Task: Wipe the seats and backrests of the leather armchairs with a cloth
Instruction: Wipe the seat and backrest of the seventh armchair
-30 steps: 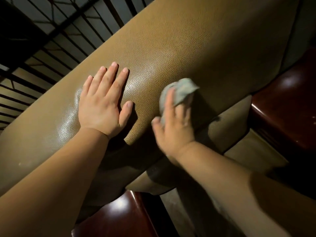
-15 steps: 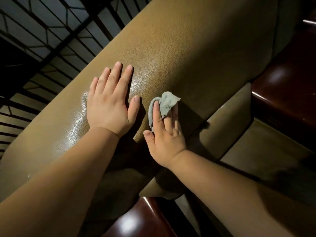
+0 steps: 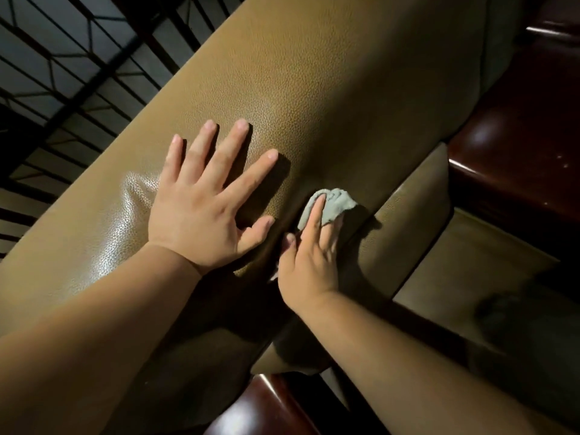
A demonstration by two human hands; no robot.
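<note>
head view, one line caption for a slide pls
Left hand braces the tan leather backrest while right hand presses a grey cloth against it.
</note>
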